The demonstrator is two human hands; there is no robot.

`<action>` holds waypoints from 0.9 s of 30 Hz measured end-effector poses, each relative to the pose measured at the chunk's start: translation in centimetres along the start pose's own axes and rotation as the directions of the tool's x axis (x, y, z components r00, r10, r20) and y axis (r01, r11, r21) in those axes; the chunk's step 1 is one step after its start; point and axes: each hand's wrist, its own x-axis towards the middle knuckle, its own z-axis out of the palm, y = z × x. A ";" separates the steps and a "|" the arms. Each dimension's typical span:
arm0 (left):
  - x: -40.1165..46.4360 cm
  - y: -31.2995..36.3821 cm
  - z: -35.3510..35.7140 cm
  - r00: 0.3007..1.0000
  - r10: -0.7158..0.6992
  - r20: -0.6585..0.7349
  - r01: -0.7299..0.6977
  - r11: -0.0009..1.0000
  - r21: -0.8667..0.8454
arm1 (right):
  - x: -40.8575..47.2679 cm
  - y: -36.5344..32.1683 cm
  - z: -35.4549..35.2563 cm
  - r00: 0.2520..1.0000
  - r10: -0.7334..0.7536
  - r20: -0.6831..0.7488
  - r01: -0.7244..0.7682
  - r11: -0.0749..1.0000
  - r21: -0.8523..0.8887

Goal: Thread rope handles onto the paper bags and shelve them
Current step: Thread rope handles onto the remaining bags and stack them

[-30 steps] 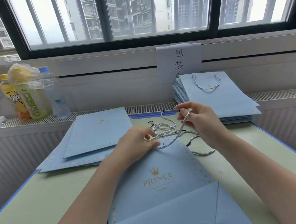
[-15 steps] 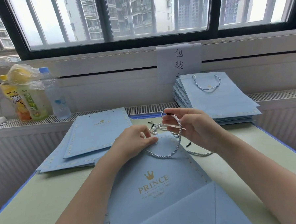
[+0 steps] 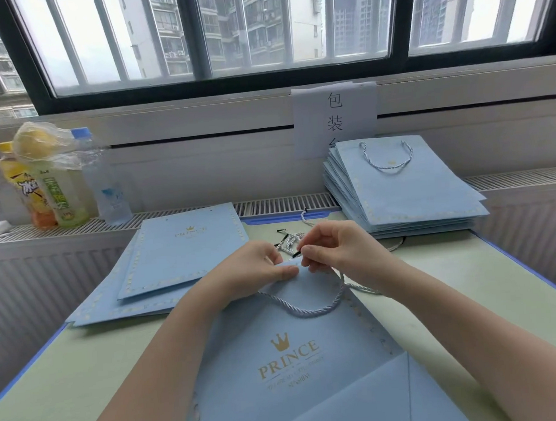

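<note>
A flat light-blue paper bag (image 3: 288, 367) printed PRINCE lies on the table in front of me. A white-and-blue twisted rope handle (image 3: 311, 310) loops across its upper part. My left hand (image 3: 254, 271) grips the bag's top edge with thumb and fingers. My right hand (image 3: 340, 250) pinches the rope's black-tipped end right at that edge, touching the left fingertips. A small heap of loose ropes (image 3: 291, 240) lies just beyond my hands, partly hidden by them.
A pile of bags without handles (image 3: 176, 260) lies at the left. A stack of bags with handles (image 3: 404, 190) leans on the radiator ledge at the back right. Drink bottles (image 3: 59, 183) stand on the ledge at the left. A paper sign (image 3: 334, 120) hangs below the window.
My right hand has come down from above the rope heap to the bag's top edge, meeting the left. The rope loop now lies lower across the bag.
</note>
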 end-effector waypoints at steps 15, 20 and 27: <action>-0.2 -0.7 -0.9 0.994 -0.057 0.099 0.087 0.938 -0.335 | -0.4 0.3 1.2 0.889 -0.424 0.174 0.410 0.564 -0.717; -0.2 -0.7 -0.8 0.995 -0.052 0.084 0.078 0.936 -0.342 | -0.2 0.7 1.6 0.852 -0.479 0.212 0.448 0.458 -0.768; -0.2 -0.6 -0.9 0.997 -0.048 0.065 0.070 0.919 -0.389 | 0.0 0.7 1.6 0.855 -0.495 0.152 0.409 0.465 -0.785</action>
